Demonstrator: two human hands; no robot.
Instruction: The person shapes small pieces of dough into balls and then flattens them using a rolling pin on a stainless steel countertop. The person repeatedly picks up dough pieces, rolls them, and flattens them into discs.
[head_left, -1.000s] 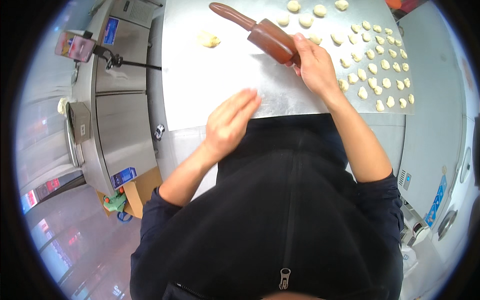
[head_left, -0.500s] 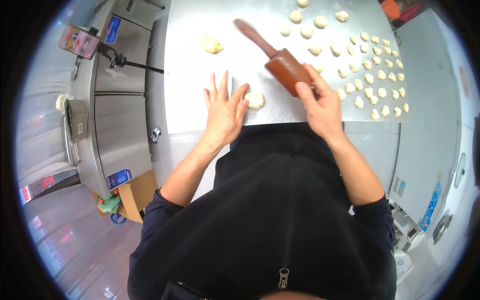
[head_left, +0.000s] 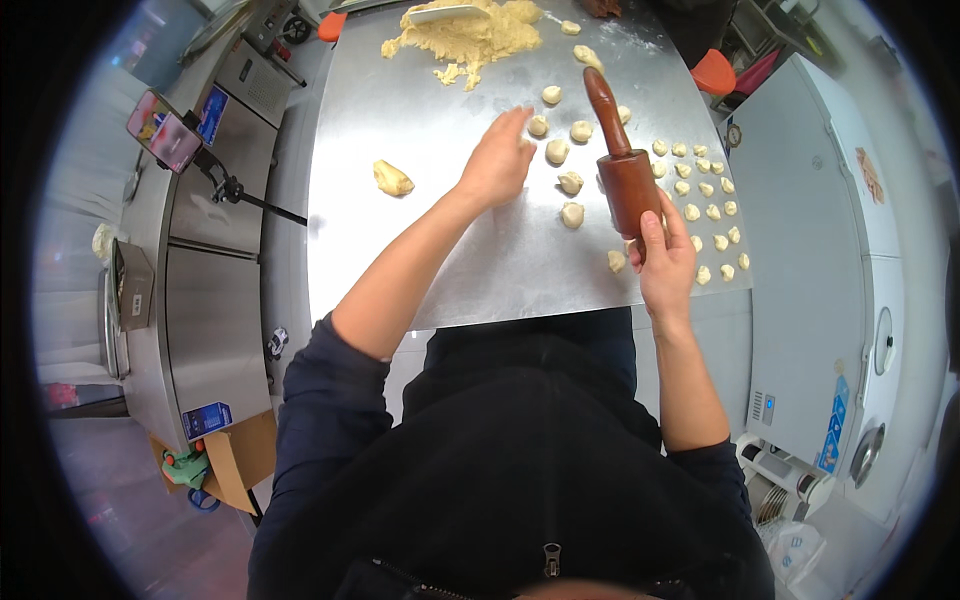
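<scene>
My right hand (head_left: 665,265) is closed round the near end of a brown wooden rolling pin (head_left: 631,190). Its free handle points away from me, over the dough balls. My left hand (head_left: 497,165) reaches out over the steel table, fingers stretched toward a pale dough ball (head_left: 537,126) and close to it. Whether they touch it is hard to tell. Several more balls, such as one dough ball (head_left: 572,215), lie between my hands. Left of my left forearm lies a longer yellow dough lump (head_left: 393,178).
Crumbly yellow dough (head_left: 470,40) is heaped at the table's far side with a pale scraper (head_left: 448,14) on it. Small dough pieces (head_left: 713,212) stand in rows at the right. A phone (head_left: 163,130) on an arm is at left; a white freezer (head_left: 810,210) stands at right.
My left hand has moved from the front edge farther out to the dough balls. The dough piece beside it no longer shows there. The rolling pin has swung more upright. The view takes in more far table.
</scene>
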